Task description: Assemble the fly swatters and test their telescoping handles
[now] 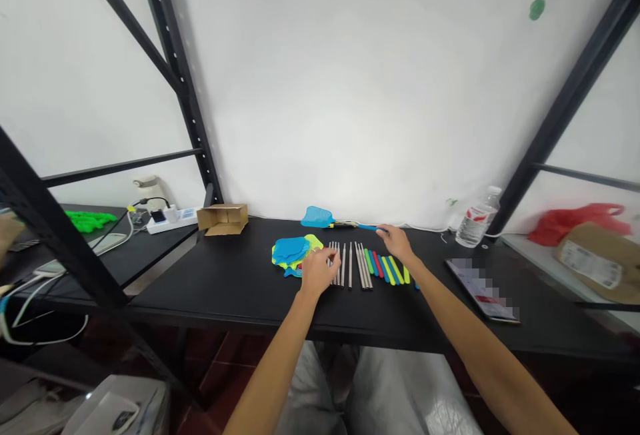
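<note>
My right hand [399, 243] grips the blue handle end of a fly swatter [317, 216], whose blue mesh head points left at the back of the table. Over the left end of a row of metal rods [350, 267] is my left hand [319, 270], fingers bent together. What it pinches, if anything, I cannot make out. Just beyond it lies a pile of loose swatter heads [290, 248], mostly blue over yellow-green. Right of the rods, coloured handles [384, 267] in green, blue, red and yellow lie side by side, partly behind my right forearm.
An opened cardboard box [225, 220] stands at the back left of the black table [210, 275]. To the right are a phone [483, 290] and a water bottle [477, 217]. Black metal posts [185, 82] rise at both sides, and a white wall closes the back.
</note>
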Demonstrator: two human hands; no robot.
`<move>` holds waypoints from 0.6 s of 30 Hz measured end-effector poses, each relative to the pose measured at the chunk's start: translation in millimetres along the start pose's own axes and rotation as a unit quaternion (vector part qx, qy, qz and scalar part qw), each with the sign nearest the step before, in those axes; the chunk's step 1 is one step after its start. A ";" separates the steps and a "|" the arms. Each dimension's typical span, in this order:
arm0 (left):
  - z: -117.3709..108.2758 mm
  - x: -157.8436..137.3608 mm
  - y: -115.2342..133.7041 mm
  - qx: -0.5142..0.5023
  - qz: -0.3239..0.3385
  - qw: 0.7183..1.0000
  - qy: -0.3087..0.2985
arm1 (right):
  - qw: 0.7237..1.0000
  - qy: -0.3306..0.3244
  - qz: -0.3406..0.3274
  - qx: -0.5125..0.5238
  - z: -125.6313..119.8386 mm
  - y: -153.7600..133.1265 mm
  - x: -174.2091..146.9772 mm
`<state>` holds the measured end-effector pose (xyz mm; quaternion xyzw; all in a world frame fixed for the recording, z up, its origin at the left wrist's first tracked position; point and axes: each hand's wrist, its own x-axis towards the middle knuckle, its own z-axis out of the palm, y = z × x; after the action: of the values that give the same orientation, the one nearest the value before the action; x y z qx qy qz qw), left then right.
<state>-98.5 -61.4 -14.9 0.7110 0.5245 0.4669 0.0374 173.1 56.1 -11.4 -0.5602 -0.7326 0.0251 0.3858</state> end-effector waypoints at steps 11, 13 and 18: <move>2.5 -2.0 -6.3 0.043 0.010 0.999 -0.028 | 0.990 -0.058 0.036 -0.123 36.8 3.7 16.4; 2.8 -1.9 -6.8 0.046 0.010 0.998 -0.035 | 0.988 -0.067 0.035 -0.135 40.0 2.2 16.9; 4.4 -2.4 -7.9 0.056 0.008 0.998 -0.031 | 0.991 -0.051 0.034 -0.120 31.0 -8.3 17.7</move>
<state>-101.0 -57.8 -23.1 0.7304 0.5424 0.4150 0.0100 146.6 80.2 -19.7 -0.6248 -0.7295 -0.0213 0.2775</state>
